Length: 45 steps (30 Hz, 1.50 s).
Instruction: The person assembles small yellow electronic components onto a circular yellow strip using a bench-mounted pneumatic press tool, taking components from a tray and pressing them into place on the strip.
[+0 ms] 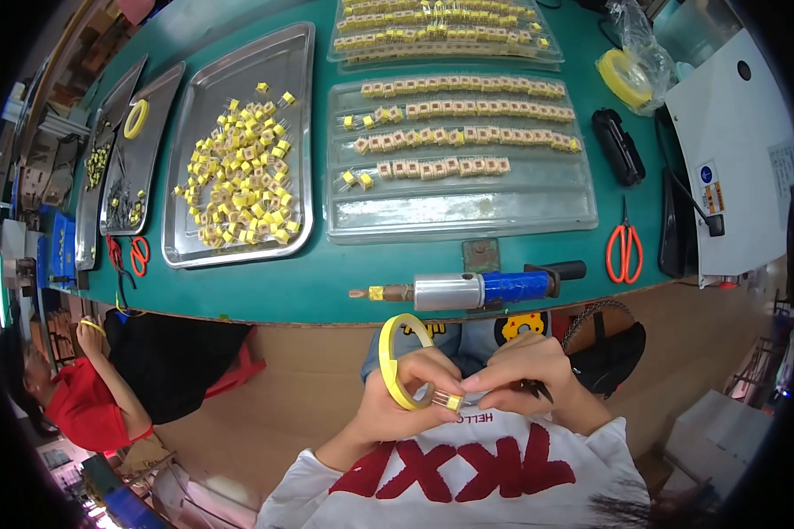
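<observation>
Close to my chest, below the table edge, my two hands meet. My left hand (395, 404) pinches a small yellow-wrapped coil component (453, 401) with thin metal pins, between thumb and fingertips. A roll of narrow yellow tape (386, 357) hangs around the fingers of that same hand. My right hand (531, 366) is closed, its fingertips right beside the component. A dark, slim tool (535, 389) shows under its fingers, with a pale or shiny part near the component. Its exact kind is partly hidden by the fingers.
A metal tray (302, 212) holds a heap of yellow components. Plastic trays (370, 216) hold rows of them. At the table's front edge lies a silver-and-blue spindle tool (450, 291); orange-handled scissors (625, 251) lie to its right. A co-worker in a red shirt (88, 406) sits at left.
</observation>
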Motion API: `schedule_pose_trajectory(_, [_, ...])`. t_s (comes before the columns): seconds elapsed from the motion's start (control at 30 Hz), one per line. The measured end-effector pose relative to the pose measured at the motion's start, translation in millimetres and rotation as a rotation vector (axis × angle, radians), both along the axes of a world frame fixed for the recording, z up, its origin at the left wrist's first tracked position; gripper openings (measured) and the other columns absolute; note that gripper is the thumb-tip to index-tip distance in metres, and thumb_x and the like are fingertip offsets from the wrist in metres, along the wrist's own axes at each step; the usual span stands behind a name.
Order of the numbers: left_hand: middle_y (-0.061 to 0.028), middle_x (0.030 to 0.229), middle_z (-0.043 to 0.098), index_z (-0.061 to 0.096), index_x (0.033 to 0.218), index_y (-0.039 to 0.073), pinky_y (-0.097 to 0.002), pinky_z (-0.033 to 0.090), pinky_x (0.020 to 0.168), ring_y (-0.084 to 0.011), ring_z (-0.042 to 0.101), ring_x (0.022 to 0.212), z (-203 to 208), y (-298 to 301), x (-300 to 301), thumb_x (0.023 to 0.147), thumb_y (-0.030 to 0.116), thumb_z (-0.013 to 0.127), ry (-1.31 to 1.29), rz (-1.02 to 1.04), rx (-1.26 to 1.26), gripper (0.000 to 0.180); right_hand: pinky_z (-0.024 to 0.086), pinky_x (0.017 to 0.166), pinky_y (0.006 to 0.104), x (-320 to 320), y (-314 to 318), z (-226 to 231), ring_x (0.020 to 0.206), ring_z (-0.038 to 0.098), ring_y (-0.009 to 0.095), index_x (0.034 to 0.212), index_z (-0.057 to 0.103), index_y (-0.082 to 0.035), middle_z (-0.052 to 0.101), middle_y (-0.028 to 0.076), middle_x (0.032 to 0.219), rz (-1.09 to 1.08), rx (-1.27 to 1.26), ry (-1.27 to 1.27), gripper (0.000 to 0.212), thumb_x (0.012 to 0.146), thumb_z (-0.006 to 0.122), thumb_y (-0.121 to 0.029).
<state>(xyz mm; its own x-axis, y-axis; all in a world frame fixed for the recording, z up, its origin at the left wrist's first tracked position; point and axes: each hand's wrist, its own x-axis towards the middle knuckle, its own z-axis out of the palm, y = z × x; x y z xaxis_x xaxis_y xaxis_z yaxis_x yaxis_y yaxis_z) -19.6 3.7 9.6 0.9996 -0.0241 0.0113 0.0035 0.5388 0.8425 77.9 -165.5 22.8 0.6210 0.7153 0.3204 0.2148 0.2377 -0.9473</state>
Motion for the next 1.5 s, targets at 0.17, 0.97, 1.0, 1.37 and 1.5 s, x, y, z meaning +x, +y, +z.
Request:
schedule_pose_trajectory(0.17, [-0.0093, 0.088, 0.058, 0.064, 0.089, 0.004, -0.0245, 0.042, 0.065, -0.0154, 0.055, 0.078, 7, 4, 2, 0.068, 0.004, 0.078, -0.002, -0.02, 0.252, 0.025, 0.032, 0.042, 0.0239, -1, -5, -1, 0.045, 0.048, 0.013, 0.091, 0.066, -0.002, 0.061, 0.004, 0.064, 0.066, -0.08, 0.221, 0.023, 0.074, 0.076, -0.015])
schedule_pose_trajectory(0.97, [-0.0002, 0.08, 0.057, 0.067, 0.09, 0.012, -0.0292, 0.041, 0.052, -0.0173, 0.056, 0.065, 9, 3, 1, 0.057, -0.001, 0.078, -0.229, 0.301, 0.989, 0.037, 0.037, 0.051, 0.018, -16, 1, -4, 0.057, 0.048, 0.002, 0.095, 0.062, 0.001, 0.059, 0.0, 0.072, 0.045, -0.178, 0.514, 0.014, 0.082, 0.064, -0.006])
schedule_pose_trajectory(1.0, [-0.0002, 0.08, 0.057, 0.067, 0.09, 0.012, -0.0292, 0.041, 0.052, -0.0173, 0.056, 0.065, 9, 3, 1, 0.057, -0.001, 0.078, -0.229, 0.301, 0.989, 0.037, 0.036, 0.051, 0.0178, -17, 2, -3, 0.057, 0.046, 0.002, 0.095, 0.062, 0.001, 0.057, -0.001, 0.07, 0.038, -0.172, 0.532, 0.014, 0.083, 0.064, -0.006])
schedule_pose_trajectory(1.37, [0.0015, 0.078, 0.057, 0.067, 0.09, 0.013, -0.0288, 0.038, 0.05, -0.0157, 0.054, 0.061, 10, 3, 6, 0.058, 0.001, 0.078, -0.357, 0.367, 1.155, 0.036, 0.032, 0.052, 0.0177, -19, 6, -5, 0.056, 0.039, 0.001, 0.094, 0.06, 0.001, 0.046, -0.004, 0.064, 0.014, -0.14, 0.608, 0.017, 0.079, 0.064, -0.004])
schedule_pose_trajectory(1.5, [-0.0002, 0.08, 0.057, 0.068, 0.09, 0.011, -0.0271, 0.04, 0.05, -0.0147, 0.054, 0.061, 7, 5, 5, 0.06, 0.0, 0.077, -0.353, 0.349, 1.125, 0.034, 0.034, 0.051, 0.0186, -15, 7, -1, 0.057, 0.043, 0.002, 0.095, 0.061, 0.001, 0.052, -0.002, 0.066, 0.047, -0.145, 0.618, 0.018, 0.078, 0.064, -0.004])
